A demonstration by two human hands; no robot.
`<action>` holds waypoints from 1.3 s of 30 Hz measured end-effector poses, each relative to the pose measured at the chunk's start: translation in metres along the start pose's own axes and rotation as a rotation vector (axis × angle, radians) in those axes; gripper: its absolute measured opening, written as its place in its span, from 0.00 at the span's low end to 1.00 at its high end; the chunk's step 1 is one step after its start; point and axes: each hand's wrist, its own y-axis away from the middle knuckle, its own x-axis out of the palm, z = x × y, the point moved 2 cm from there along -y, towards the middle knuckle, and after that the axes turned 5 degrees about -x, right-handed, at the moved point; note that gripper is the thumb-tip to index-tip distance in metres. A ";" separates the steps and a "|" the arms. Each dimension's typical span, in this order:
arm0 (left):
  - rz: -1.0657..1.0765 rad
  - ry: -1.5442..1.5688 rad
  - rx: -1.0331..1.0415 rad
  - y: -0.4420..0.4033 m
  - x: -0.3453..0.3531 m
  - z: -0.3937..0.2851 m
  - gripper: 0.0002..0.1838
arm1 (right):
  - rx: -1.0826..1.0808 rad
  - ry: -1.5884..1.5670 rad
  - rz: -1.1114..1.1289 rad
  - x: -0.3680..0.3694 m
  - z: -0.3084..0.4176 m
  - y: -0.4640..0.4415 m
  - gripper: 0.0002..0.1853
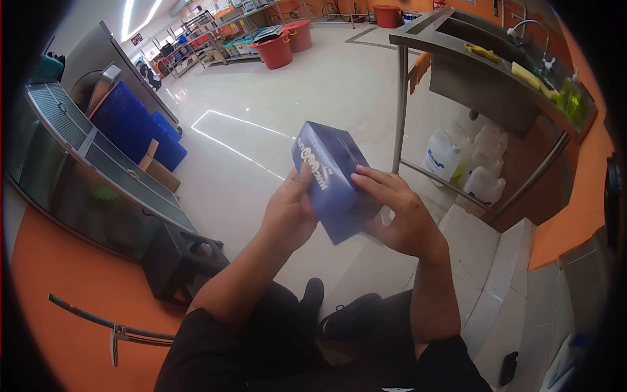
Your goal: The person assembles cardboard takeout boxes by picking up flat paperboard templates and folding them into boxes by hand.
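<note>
left hand (289,210) and right hand (405,212), half-curled, grip a blue box (335,196), its white lettering (316,172) too blurred to read.

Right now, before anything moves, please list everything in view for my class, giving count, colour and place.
dark blue box with white lettering: one, centre, between both hands
round red plastic tubs: three, background
stainless steel sink unit: one, silver, right
clear bottle of green liquid: one, sink's far right end
translucent plastic jugs: several, whitish, under the sink
orange cloth: one, hanging at the sink's left end
stacked plastic crates: blue, left, exact count unclear
open cardboard box: one, brown, beside the crates
black plastic stool: one, lower left
distant person: one, dark clothing, upper left
black shoes: two, below the box
left hand: one, bare, box's left side
right hand: one, bare, box's right side
</note>
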 end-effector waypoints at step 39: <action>0.144 -0.957 0.038 0.009 0.008 0.025 0.27 | 0.138 -0.208 0.096 -0.035 -0.014 0.021 0.15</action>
